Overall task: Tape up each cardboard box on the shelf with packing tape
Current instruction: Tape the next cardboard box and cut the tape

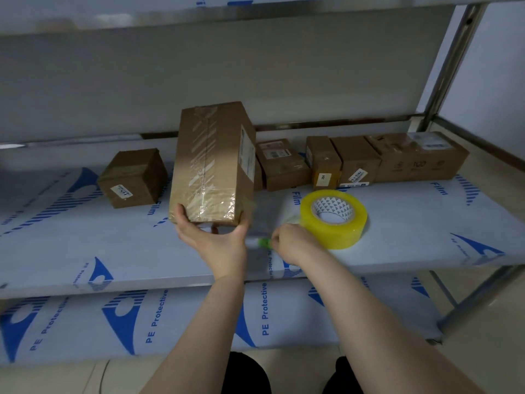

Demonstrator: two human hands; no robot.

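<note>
Box (210, 163): upright, tilted, 12 o'clock on the shelf (397, 237).
Left hand (216, 240): you grip its near lower end, steadying it for taping.
Right hand (289, 243): 4 o'clock of box, pinches green tool (264, 242), probably to cut.
Tape roll (335, 220): flat, 3 o'clock.

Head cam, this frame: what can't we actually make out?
- Head view: green object in the right hand, motion-blurred, mostly covered by curled fingers; unidentifiable.
- Head view: tall box, its near end covered by the left hand gripping it.
- Head view: tape strip from the tape roll toward the box, blurred; end untraceable.
- Head view: labels on back-row boxes, too small to read.
</note>
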